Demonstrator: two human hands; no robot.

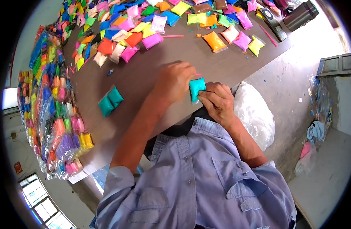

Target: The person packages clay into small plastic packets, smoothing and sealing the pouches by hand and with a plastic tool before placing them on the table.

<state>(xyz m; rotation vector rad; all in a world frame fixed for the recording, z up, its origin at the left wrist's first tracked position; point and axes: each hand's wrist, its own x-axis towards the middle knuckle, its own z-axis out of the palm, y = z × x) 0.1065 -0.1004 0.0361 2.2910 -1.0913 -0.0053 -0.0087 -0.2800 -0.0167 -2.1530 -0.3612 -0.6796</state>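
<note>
A small clear packet filled with teal clay-like material [197, 88] is pinched at its lower right side by my right hand [218, 100], close to the table's front edge. My left hand [176, 81] is curled shut just left of the packet's top. The tip of a thin pink stick [198, 74] pokes out past its fingers, most of it hidden by the hand. To the left, a pair of teal packets [111, 101] lies side by side on the brown table [145, 76].
Many colourful packets [152, 41] cover the table's far side. Bundled bags of packets [55, 122] hang along the left edge. At the far right stand a dark cylindrical flask [301, 16] and a pink stick [268, 36]. A white plastic bag [253, 116] sits beside my right arm.
</note>
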